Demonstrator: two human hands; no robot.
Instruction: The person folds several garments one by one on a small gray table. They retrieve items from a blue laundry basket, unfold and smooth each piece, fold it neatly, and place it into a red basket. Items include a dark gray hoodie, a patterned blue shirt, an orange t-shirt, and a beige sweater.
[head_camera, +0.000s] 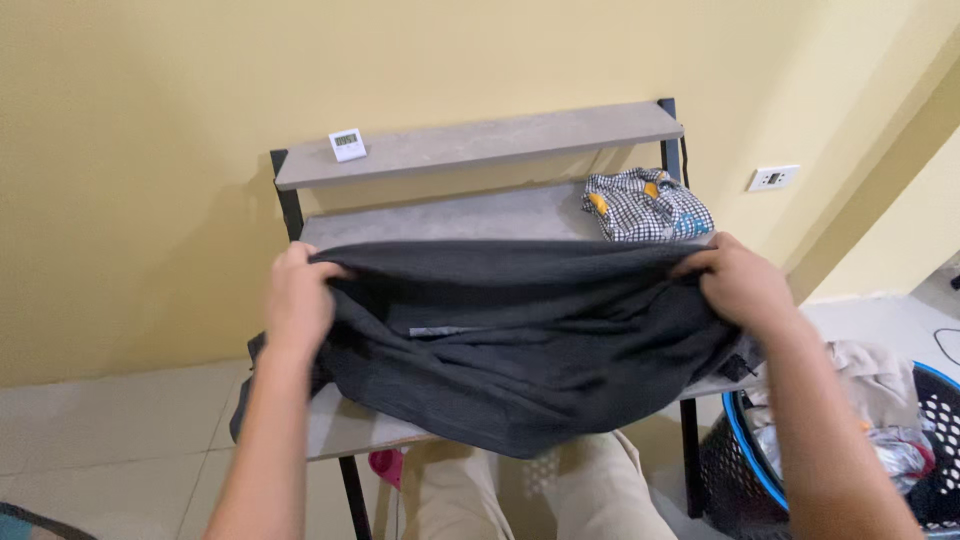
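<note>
Both hands, left hand (298, 300) and right hand (742, 285), pinched the upper edge of the dark grey garment (520, 340), which covered the desk top (345, 425) below the grips. Beyond the grips lay bare grey surface; a checked cloth (645, 205) blocked the far right, with the upper shelf (480, 142) overhanging.

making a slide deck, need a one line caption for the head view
Both hands, left hand and right hand, hold a dark grey garment stretched over a small grey desk, a checked cloth behind it.
</note>
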